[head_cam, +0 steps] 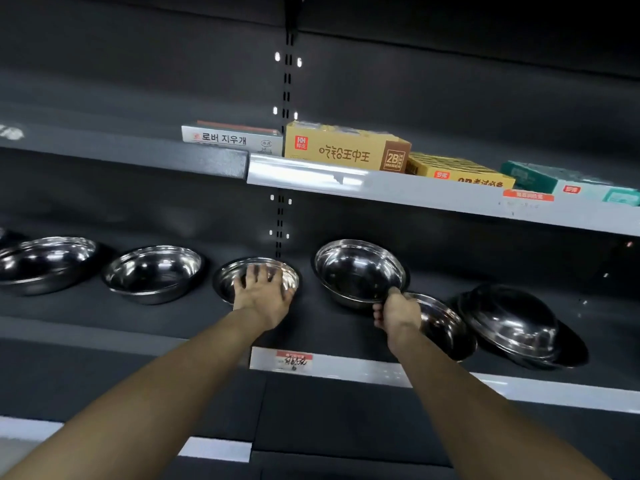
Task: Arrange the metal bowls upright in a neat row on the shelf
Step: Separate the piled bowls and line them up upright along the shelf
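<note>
the person is setting the fourth bowl [358,270], just right of centre in the frame, into line on the dark shelf [173,327], and it is tilting toward the camera rather than sitting flat. to do this well, i judge it needs lowering until its base is sitting level, spaced from the third bowl [256,275] as the two upright bowls [152,273] at the left are spaced from each other. the right hand [396,311] is pinching the tilted bowl's near rim, its grip narrow, thumb on top and fingers curled beneath. the left hand [265,292] is resting on the third bowl, fingers spread wide across its near rim, steadying it. at the right, another bowl [440,323] and an upside-down bowl [512,323] are lying unsorted, one partly behind the right hand.
</note>
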The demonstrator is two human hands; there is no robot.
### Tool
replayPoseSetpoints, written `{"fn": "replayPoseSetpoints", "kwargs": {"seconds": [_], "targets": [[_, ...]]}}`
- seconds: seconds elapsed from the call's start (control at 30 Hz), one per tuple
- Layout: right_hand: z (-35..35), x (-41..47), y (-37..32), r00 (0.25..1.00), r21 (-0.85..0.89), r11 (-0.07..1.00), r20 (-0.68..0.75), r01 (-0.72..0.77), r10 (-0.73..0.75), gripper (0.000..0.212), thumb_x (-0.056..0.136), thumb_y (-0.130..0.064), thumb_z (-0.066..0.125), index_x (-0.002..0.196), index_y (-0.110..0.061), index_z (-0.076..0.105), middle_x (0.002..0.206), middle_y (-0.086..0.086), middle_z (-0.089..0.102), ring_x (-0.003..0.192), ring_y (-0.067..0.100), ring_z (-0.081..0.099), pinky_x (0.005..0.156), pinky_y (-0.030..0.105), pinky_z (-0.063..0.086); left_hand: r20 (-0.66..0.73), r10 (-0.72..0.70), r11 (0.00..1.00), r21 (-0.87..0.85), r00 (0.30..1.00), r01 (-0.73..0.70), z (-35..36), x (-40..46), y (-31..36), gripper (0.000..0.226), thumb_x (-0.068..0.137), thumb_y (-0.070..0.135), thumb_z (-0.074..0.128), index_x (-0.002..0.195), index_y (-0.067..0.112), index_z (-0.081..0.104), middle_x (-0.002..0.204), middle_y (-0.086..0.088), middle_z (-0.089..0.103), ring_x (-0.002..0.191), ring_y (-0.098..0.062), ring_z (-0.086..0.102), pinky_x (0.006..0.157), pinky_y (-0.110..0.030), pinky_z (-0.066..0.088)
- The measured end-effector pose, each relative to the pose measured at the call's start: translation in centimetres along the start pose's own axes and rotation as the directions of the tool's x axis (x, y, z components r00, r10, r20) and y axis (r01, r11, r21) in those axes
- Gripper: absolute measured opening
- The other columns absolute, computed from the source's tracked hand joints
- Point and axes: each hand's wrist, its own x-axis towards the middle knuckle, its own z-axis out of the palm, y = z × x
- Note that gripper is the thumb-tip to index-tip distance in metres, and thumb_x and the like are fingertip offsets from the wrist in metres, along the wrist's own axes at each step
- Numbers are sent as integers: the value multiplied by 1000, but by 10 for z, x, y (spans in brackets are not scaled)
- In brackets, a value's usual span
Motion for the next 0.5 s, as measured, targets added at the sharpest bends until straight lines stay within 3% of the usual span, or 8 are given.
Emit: {"fn": "replayPoseSetpoints", "kwargs": {"seconds": [0.17,0.5], "targets": [[58,-6,10,987,36,999,158,-34,28,22,102,-24,44,93,-8,55,59,10,57,45,19,48,38,24,43,-58,-51,998,-47,997,48,-7,-15,-50,60,102,42,30,158,26,17,167,-2,8,153,-24,8,123,-49,11],[156,-39,29,930,2,993,353,-114,106,25,105,-27,41,114,-4,49,65,14,59,50,22,55,35,23,49,-36,-198,979,-49,980,196,-28,-44,-127,63,102,46,35,158,25,15,166,1,11,153,-28,5,123,-49,11]]}}
